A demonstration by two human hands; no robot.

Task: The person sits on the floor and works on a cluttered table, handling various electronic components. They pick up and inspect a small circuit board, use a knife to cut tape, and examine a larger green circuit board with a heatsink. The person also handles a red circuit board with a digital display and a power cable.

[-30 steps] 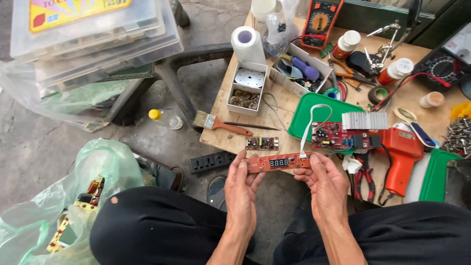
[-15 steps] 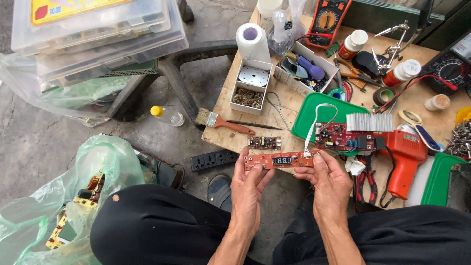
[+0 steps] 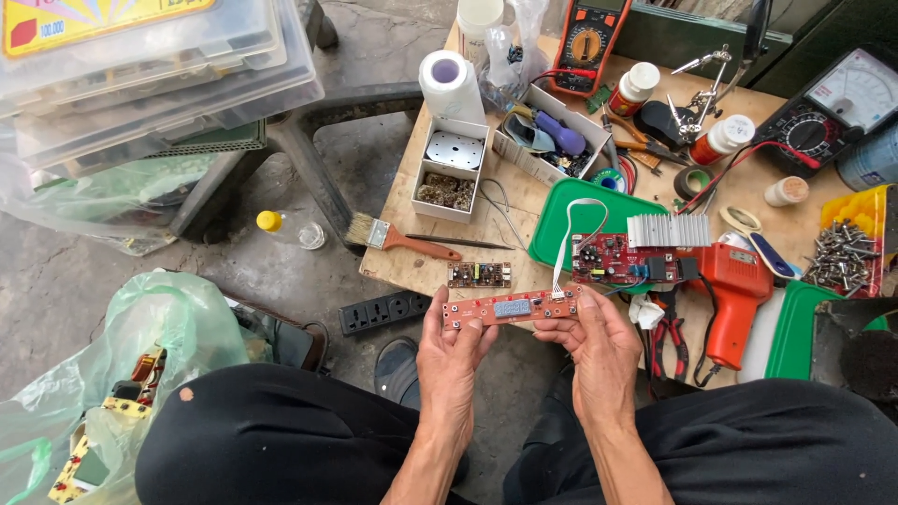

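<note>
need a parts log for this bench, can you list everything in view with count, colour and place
display board: 1, reddish-brown strip, held over the bench's near edge
main circuit board: 1, red, on the green tray, joined to the strip by a white ribbon cable
heat sink: 1, silver, at the red board
small circuit board: 1, brown, on the wood
paintbrush: 1, orange handle, bench's left edge
soldering gun: 1, orange, right of the boards
pliers: 1, red handles, near edge
multimeters: 2, orange and black, far side
tissue roll: 1, white
power strip: 1, black, on the floor
left hand: grips the strip's left end
right hand: grips its right end
</note>
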